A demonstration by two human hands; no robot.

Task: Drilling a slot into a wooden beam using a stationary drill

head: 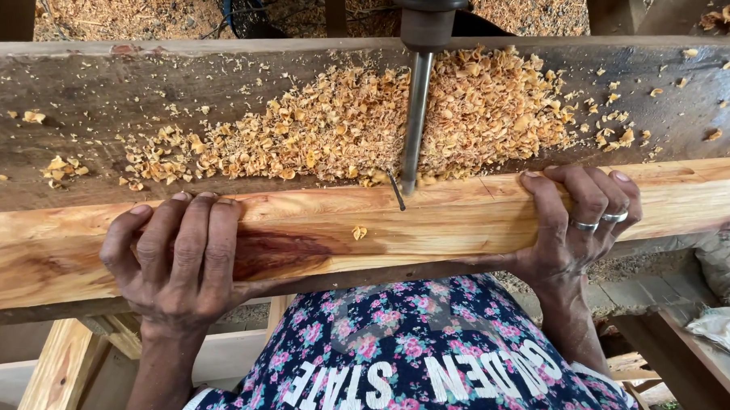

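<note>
A long planed wooden beam (430, 219) with a dark reddish patch lies across the view on a darker work surface. My left hand (177, 256) grips its near face, fingers curled over the top edge. My right hand (580, 218), with rings on two fingers, clasps the beam further right. Between my hands a steel drill bit (415, 122) comes down from a dark chuck (427, 13) and meets the beam's far top edge, beside a dark pencil mark (397, 192).
A thick heap of wood shavings (354, 124) covers the dark bench (70, 86) behind the beam. Sawdust lies on the ground beyond. Light wooden frame pieces (55, 377) stand lower left, a white bag (729, 330) lower right.
</note>
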